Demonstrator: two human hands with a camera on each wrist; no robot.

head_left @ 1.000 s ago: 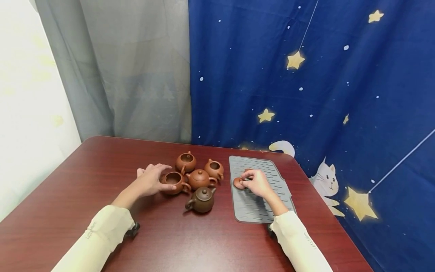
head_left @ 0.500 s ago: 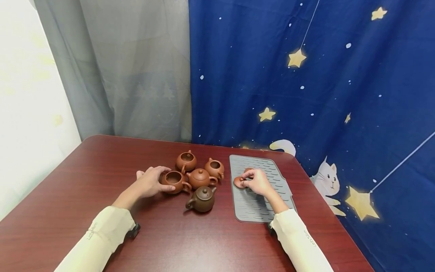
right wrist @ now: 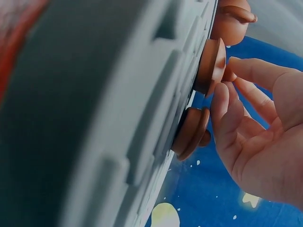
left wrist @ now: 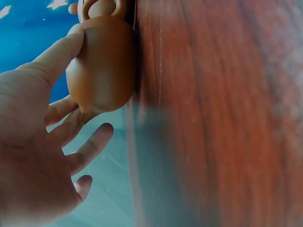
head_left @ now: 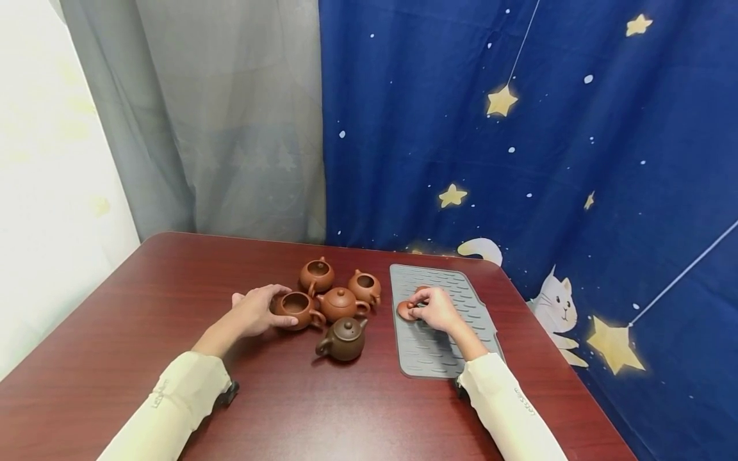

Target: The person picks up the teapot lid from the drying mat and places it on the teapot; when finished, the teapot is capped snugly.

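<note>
My left hand (head_left: 254, 312) holds a lidless reddish-brown teapot (head_left: 296, 308) standing on the table, thumb on the near side and fingers round its far side. In the left wrist view the thumb presses the round body of this teapot (left wrist: 102, 66), and the ring and little fingers stick out free. My right hand (head_left: 435, 310) pinches the knob of a reddish-brown lid (head_left: 405, 311) over the grey ridged mat (head_left: 426, 358). The right wrist view shows this lid (right wrist: 211, 68) at the mat's surface, beside a second lid (right wrist: 191, 133) lying there.
Close to the held teapot are two lidless teapots (head_left: 316, 275) (head_left: 364, 288), a lidded reddish-brown teapot (head_left: 339, 305) and a dark brown lidded teapot (head_left: 346, 339). The dark red table (head_left: 311, 410) ends at blue and grey curtains (head_left: 415, 128).
</note>
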